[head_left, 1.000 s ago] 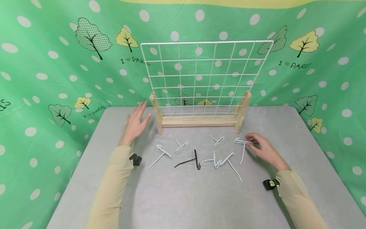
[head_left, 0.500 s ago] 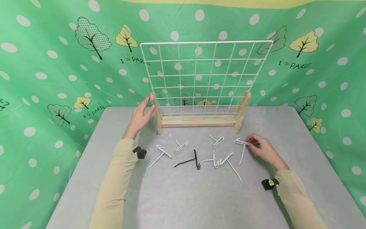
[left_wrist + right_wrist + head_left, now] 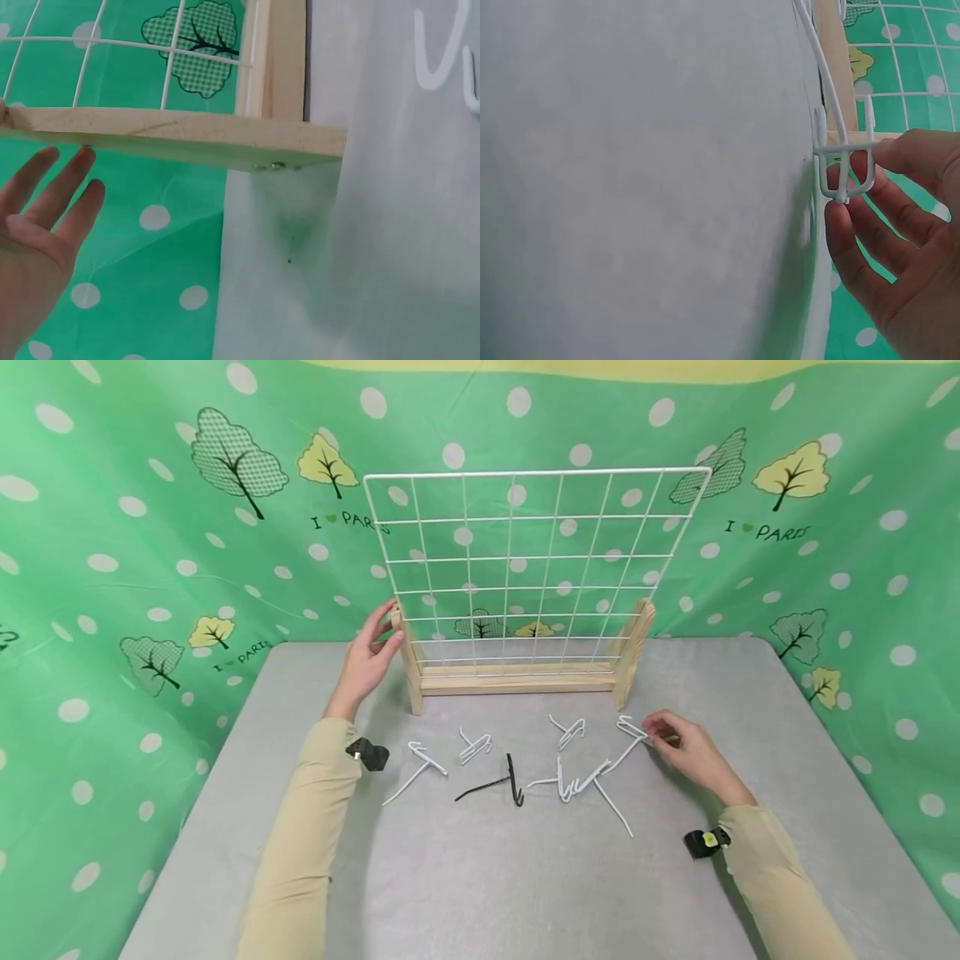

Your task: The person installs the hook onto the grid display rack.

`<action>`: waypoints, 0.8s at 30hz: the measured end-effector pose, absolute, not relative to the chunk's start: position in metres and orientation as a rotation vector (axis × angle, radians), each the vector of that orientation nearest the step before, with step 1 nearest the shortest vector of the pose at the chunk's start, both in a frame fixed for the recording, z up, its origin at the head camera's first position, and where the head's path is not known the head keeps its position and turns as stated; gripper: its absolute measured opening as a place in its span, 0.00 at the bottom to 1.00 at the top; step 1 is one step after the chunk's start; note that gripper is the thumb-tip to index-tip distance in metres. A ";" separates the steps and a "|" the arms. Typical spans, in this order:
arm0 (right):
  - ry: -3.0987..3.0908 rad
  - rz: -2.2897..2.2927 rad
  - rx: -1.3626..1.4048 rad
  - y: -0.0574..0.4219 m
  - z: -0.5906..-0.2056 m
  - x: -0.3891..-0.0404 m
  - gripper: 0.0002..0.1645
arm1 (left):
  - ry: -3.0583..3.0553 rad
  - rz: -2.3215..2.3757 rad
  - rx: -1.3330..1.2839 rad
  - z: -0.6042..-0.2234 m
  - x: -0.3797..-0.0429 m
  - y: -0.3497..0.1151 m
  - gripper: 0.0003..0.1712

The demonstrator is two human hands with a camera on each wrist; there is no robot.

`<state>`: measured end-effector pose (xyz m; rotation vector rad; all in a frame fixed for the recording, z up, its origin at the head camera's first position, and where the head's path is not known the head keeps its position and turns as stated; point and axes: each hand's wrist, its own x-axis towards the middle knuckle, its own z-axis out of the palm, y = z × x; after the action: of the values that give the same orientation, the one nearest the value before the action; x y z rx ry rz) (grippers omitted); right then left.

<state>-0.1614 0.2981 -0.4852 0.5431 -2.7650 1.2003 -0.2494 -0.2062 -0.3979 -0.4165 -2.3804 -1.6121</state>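
A white wire grid panel (image 3: 506, 560) stands upright in a wooden base, with a wooden post (image 3: 411, 672) at its left end. My left hand (image 3: 363, 667) holds the top of that post, thumb at the front; in the left wrist view several fingers (image 3: 79, 169) lie against the post's outer side. At the right, my right hand (image 3: 692, 753) pinches a white wire display hook (image 3: 832, 90) by its clip end between thumb and fingers. The hook's long prong points away from the hand, low over the table. A fingertip sits under the clip's lower end.
On the grey table (image 3: 480, 885) lie several more hooks: a white one (image 3: 426, 766) at the left, a black one (image 3: 512, 779) in the middle, and a white pair lying close together at the right. A green patterned cloth (image 3: 135, 552) hangs behind and around.
My left hand has moved right from beside the stand and taken hold of the left post's top. The hook in my right hand has turned, its prong swinging left.
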 end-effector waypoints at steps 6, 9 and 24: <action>-2.798 1.188 0.533 0.299 -0.485 -0.161 0.08 | -2.364 -1.670 -0.429 -0.381 -0.240 -0.201 0.30; -2.795 1.181 0.520 0.299 -0.483 -0.161 0.08 | -2.338 -1.721 -0.439 -0.379 -0.241 -0.201 0.29; -2.745 1.215 0.435 0.307 -0.485 -0.162 0.09 | -2.337 -1.798 -0.431 -0.379 -0.249 -0.202 0.29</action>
<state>-0.1617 0.3067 -0.4848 0.4347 -2.7446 1.2151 -0.2487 -0.2020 -0.3793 -0.4309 -2.3374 -1.7977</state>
